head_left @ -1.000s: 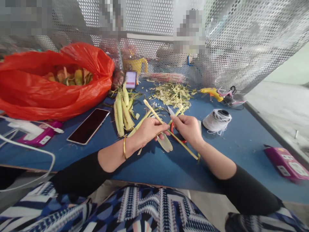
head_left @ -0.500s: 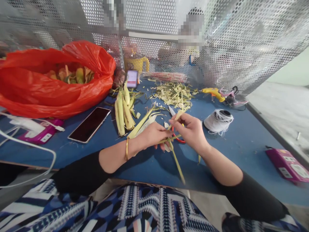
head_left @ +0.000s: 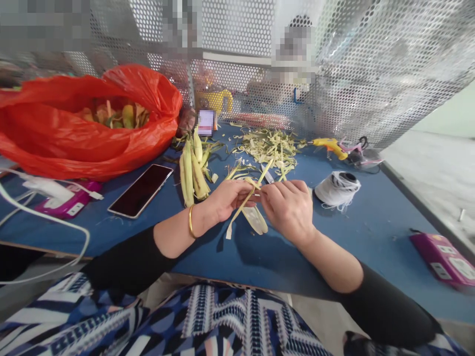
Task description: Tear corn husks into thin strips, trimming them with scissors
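At the near edge of the blue tabletop (head_left: pixel 230 262), a thin brown border is exposed; below it is the wearer's patterned garment (head_left: pixel 237 316). The surface is scuffed, with fine threads and specks adhering. Over the middle of the tabletop, back from the near edge, the left hand (head_left: pixel 227 200) pinches narrow, pale plant strips (head_left: pixel 239 212) that cross at its fingertips. The right hand (head_left: pixel 287 210) is closed, its fingertips gripping the same strips from the other side; its thumb is largely hidden. A broad pale husk piece (head_left: pixel 256 221) shows just below the fingers. Toward the right edge sit a purple unit with white panels (head_left: pixel 441 257) and, farther back, a spool of white thread (head_left: pixel 337 190). Toward the left edge lie a white cable (head_left: pixel 86 232), a second purple unit (head_left: pixel 65 201) and a dark-screened phone (head_left: pixel 143 190). A scissor blade (head_left: pixel 267 174) projects beyond the right hand. Left of centre, a husk bundle (head_left: pixel 188 173) lies lengthwise. Toward the far edge are a heap of shavings (head_left: pixel 269 147), a yellow glue gun (head_left: pixel 332 147) and, at the far left corner, an open red bag (head_left: pixel 92 153) with plant matter inside. A perforated metal screen (head_left: pixel 233 29) stands behind; a worn grey surface (head_left: pixel 434 153) extends past the right edge.
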{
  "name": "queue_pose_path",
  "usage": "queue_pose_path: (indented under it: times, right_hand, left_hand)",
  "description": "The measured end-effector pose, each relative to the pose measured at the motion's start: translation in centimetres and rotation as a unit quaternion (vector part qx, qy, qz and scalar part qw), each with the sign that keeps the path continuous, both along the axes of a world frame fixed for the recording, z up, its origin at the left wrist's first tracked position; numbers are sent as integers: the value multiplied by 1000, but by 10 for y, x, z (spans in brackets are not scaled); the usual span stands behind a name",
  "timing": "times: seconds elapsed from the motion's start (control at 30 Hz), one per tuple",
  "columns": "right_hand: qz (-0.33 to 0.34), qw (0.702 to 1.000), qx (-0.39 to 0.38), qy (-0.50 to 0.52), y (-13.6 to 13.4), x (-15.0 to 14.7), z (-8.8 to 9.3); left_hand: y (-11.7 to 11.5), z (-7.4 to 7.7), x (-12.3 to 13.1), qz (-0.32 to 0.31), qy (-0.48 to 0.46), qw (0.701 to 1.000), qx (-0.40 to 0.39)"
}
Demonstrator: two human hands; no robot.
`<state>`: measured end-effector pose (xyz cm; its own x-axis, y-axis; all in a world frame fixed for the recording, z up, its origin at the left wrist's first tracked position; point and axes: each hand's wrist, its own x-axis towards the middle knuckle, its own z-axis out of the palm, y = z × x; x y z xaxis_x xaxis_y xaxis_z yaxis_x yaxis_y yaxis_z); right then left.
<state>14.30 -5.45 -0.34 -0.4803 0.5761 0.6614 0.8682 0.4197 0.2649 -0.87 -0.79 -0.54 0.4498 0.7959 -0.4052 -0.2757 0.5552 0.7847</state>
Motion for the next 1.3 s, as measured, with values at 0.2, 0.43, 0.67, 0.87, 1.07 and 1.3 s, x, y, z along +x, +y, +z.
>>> queue_pose_path:
  times: [0.2, 0.43, 0.67, 0.87, 1.07, 1.3]
  right_hand:
    - [4, 999, -3, -32, -2, -1, -2]
    - [100, 992, -3, -80, 0, -7, -6]
    - [158, 984, -62, -59, 0, -10, -10]
    - [0, 866, -257, 429, 16, 3, -16]
    - [-34, 643, -410, 646, 26, 1, -18]
    - [0, 599, -454, 659, 21, -1, -12]
  left_hand:
    - [4, -5, -1, 6, -52, 999, 14]
    - [1, -9, 1, 39, -19, 998, 50]
    - [-4, -13, 3, 22, -9, 998, 55]
    - [-3, -7, 3, 15, 26, 996, 78]
    - [-3, -11, 4, 22, 48, 994, 101]
    - [-1, -14, 6, 60, 61, 990, 112]
